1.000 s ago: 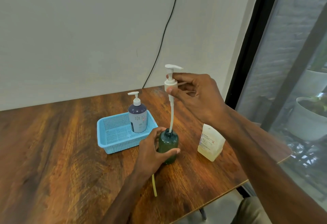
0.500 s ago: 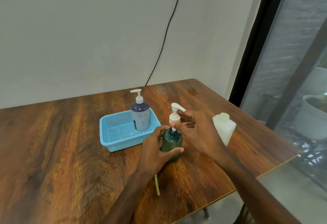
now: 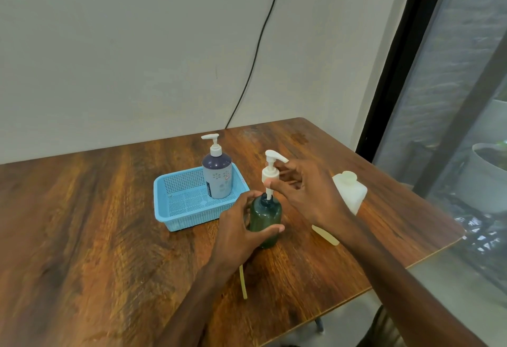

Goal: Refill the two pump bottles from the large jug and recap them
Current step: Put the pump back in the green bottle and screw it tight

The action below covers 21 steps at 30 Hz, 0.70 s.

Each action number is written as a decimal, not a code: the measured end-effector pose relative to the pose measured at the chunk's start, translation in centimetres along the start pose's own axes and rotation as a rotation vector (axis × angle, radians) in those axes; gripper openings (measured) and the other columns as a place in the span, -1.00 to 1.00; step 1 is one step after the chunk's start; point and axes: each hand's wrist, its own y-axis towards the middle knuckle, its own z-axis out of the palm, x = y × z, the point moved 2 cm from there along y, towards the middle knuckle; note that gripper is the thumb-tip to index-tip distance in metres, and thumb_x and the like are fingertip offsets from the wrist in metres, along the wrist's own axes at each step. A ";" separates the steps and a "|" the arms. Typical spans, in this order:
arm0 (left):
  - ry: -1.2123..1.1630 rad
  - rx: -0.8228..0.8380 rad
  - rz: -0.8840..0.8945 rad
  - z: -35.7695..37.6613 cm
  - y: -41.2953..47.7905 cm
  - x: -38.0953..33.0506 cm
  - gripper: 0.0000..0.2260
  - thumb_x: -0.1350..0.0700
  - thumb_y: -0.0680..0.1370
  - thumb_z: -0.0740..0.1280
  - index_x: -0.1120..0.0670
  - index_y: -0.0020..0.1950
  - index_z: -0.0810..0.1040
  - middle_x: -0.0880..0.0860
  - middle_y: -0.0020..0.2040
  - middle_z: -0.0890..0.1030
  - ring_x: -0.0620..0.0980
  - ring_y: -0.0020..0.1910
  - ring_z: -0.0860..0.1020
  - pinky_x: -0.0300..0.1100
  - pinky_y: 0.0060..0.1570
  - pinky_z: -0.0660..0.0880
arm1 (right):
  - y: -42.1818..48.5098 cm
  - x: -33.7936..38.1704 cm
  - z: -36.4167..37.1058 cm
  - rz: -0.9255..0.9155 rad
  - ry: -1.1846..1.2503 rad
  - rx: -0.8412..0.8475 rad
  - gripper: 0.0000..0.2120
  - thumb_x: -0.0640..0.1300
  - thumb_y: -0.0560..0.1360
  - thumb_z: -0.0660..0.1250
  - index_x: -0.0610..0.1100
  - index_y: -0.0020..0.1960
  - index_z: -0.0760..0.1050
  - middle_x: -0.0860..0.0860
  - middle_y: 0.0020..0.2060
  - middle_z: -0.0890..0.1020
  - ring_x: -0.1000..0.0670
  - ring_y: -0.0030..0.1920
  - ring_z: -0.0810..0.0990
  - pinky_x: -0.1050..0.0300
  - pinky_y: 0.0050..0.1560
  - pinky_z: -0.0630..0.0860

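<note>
Seating the pump (image 3: 271, 167) back into the green bottle (image 3: 265, 217), judging by the collar hanging just above the neck with a short run of tube showing between them. Pinching that collar between thumb and fingertips of the right hand (image 3: 307, 195), with the nozzle pointing off to the right. Wrapping the left hand (image 3: 238, 234) around the bottle's body, thumb across the front, and pinning it upright on the table (image 3: 96, 237). Probably wanting a straight drop to avoid kinking the tube against the neck. Then turning the collar down while bracing the bottle against the twist, and stopping once snug. Holding the pinch directly above the bottle's mouth, so needing no sideways shift. Leaving the purple bottle (image 3: 217, 179) standing capped in the blue basket (image 3: 186, 221) just behind. Leaving the jug (image 3: 352, 190) upright by the right wrist.
</note>
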 end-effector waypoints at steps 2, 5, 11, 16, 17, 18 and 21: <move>-0.008 0.000 0.001 0.0 0.0 -0.1 -0.40 -0.08 0.33 0.68 -0.32 0.21 0.42 -0.41 0.13 0.54 -0.52 0.18 0.47 -0.58 0.02 0.43 | -0.2 0.7 -0.8 -0.047 0.050 -0.011 -0.59 0.02 0.51 0.47 -0.04 0.34 0.58 0.06 0.23 0.65 0.11 0.12 0.64 0.09 0.14 0.63; -0.034 0.001 -0.004 0.0 0.1 0.0 -0.37 -0.07 0.32 0.69 -0.26 0.26 0.44 -0.34 0.15 0.58 -0.48 0.18 0.51 -0.54 0.05 0.47 | 0.1 3.2 -3.5 -0.205 0.153 -0.124 -0.67 -0.08 0.56 0.42 -0.05 0.31 0.59 0.11 0.14 0.68 0.23 0.04 0.65 0.33 0.02 0.61; -0.013 0.011 -0.004 -0.1 0.1 -0.1 -0.33 -0.14 0.31 0.67 -0.20 0.33 0.44 -0.33 0.17 0.58 -0.45 0.22 0.50 -0.53 0.08 0.47 | 5.5 6.9 -7.5 -0.340 0.072 -0.355 -0.78 -0.04 0.60 0.35 -0.05 0.21 0.64 0.10 0.02 0.70 0.14 -0.07 0.65 0.25 -0.03 0.57; 0.024 0.032 -0.034 -0.6 -0.2 -0.4 -0.28 -0.23 0.27 0.67 -0.19 0.34 0.44 -0.33 0.21 0.56 -0.43 0.20 0.52 -0.56 0.08 0.44 | 10.0 1.4 -0.3 -0.192 -0.187 -0.019 -0.93 -0.13 0.56 0.38 -0.09 -0.01 0.63 0.01 -0.19 0.66 0.04 -0.26 0.59 0.04 -0.21 0.56; 0.040 0.043 -0.052 -0.9 -0.4 -0.5 -0.23 -0.26 0.26 0.66 -0.20 0.38 0.40 -0.36 0.21 0.53 -0.48 0.18 0.49 -0.60 0.06 0.41 | 10.1 -0.4 1.6 -0.164 -0.232 0.023 -0.98 -0.14 0.53 0.38 -0.05 -0.08 0.57 0.06 -0.21 0.61 0.08 -0.26 0.56 0.06 -0.26 0.53; 0.060 0.053 -0.072 -1.3 -0.7 -0.4 -0.19 -0.30 0.25 0.65 -0.22 0.41 0.37 -0.39 0.22 0.49 -0.50 0.17 0.47 -0.63 0.04 0.38 | 10.1 -2.1 3.2 -0.128 -0.271 0.050 -0.90 -0.15 0.50 0.39 -0.02 -0.16 0.50 0.11 -0.26 0.55 0.11 -0.28 0.53 0.11 -0.32 0.46; 0.154 0.068 -0.119 -2.5 -1.7 0.3 -0.21 -0.31 0.28 0.63 -0.23 0.43 0.39 -0.35 0.30 0.47 -0.34 0.24 0.48 -0.51 0.14 0.41 | 9.1 -5.3 6.0 0.031 -0.454 0.166 -0.83 -0.05 0.47 0.44 -0.02 -0.23 0.48 0.08 -0.32 0.47 0.08 -0.29 0.48 0.25 -0.37 0.24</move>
